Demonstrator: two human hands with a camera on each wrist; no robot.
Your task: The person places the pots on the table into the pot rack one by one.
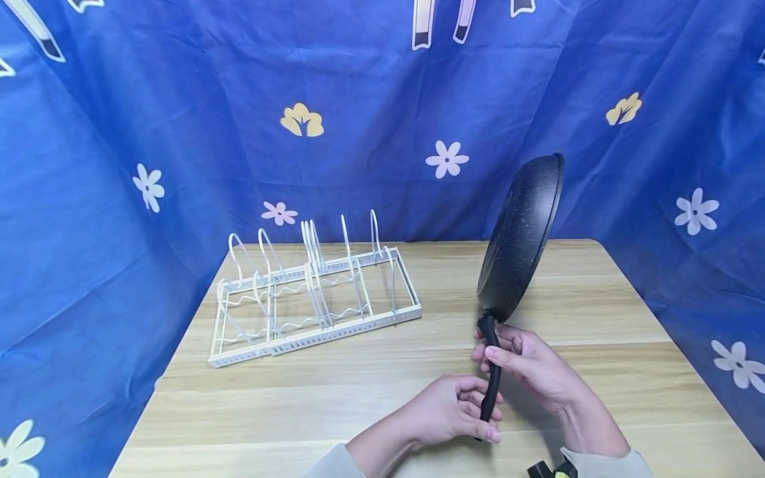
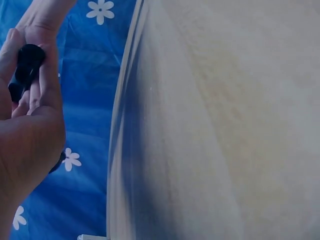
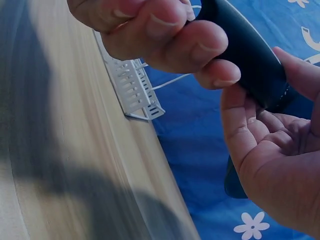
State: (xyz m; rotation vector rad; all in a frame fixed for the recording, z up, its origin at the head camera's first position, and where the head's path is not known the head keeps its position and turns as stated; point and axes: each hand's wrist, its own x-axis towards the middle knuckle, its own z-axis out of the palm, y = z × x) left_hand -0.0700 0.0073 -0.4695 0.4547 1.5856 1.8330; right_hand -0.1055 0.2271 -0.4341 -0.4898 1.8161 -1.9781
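A black speckled frying pan (image 1: 520, 232) is held up in the head view, its round body on edge and tilted right, handle (image 1: 493, 378) downward. My right hand (image 1: 534, 362) pinches the upper handle near the pan body, thumb on the near side and fingers behind. Lower down, my left hand (image 1: 445, 411) grips the handle's end between thumb and fingers. In the left wrist view, the dark handle (image 2: 27, 70) shows end-on between the hands. Fingers of the left hand (image 3: 165, 40) and the right hand (image 3: 280, 155) both surround the handle in the right wrist view.
A white wire rack (image 1: 317, 335) with several upright loops stands at the left on the wooden table (image 1: 287, 425). Blue printed cloth (image 1: 370, 153) hangs behind and along both sides. Part of a black device (image 1: 540, 470) sits at the right cuff.
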